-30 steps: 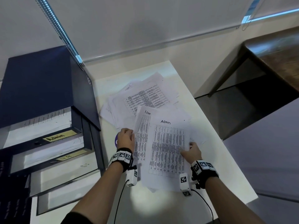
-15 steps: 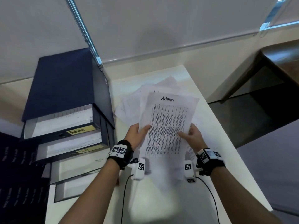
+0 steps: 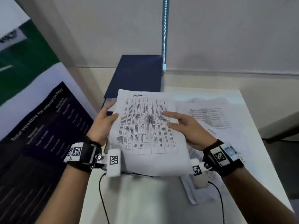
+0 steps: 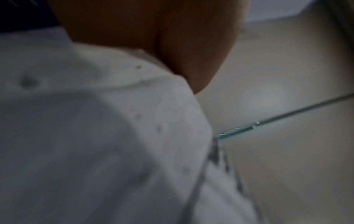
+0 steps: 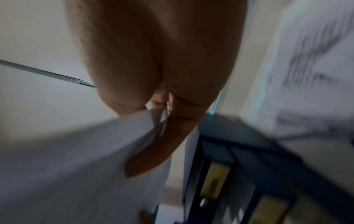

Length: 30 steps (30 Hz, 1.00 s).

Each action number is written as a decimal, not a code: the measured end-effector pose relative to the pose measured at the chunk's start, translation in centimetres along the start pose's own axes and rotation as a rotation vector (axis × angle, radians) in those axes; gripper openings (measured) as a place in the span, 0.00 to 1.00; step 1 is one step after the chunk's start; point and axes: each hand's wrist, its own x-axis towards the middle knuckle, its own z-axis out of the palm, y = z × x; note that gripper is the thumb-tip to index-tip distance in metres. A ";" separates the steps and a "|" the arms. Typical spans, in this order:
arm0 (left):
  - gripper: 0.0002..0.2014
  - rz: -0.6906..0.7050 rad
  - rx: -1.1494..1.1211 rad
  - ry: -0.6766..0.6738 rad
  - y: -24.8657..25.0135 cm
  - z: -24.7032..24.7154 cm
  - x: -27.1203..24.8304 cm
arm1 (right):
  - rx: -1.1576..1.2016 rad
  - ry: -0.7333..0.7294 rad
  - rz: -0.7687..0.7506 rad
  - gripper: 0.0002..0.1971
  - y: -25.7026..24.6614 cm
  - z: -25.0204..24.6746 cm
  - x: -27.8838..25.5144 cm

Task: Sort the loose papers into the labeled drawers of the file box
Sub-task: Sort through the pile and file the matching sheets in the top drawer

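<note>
A printed sheet headed "Admin" [image 3: 145, 126] is held up between both hands, in front of the dark blue file box [image 3: 137, 75]. My left hand [image 3: 103, 125] grips its left edge, thumb on top. My right hand [image 3: 186, 126] holds the right edge, with its fingers laid flat over the print. In the right wrist view the sheet [image 5: 76, 151] runs between thumb and fingers, and the box's yellow drawer labels [image 5: 216, 181] show blurred beyond. The sheet hides the drawers in the head view. More loose papers [image 3: 208, 117] lie on the table to the right.
The white table [image 3: 145, 199] carries the box at its far left. A dark printed banner [image 3: 40, 126] stands close on the left. A blind chain [image 3: 164, 38] hangs down the wall behind the box.
Both hands lifted the Admin sheet off the pile and carried it left to the file box. The head view swung left with it.
</note>
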 end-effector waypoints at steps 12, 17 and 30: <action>0.11 -0.106 0.094 -0.091 -1.1 -9.1 -4.7 | 0.223 0.146 0.253 0.17 -0.4 7.1 7.8; 0.11 0.054 0.181 0.091 -1.6 -8.9 -2.0 | 0.065 -0.024 0.350 0.18 -0.8 6.6 6.9; 0.14 0.435 1.355 0.416 -2.9 -3.6 8.1 | -0.085 0.290 0.151 0.07 -1.6 5.7 12.8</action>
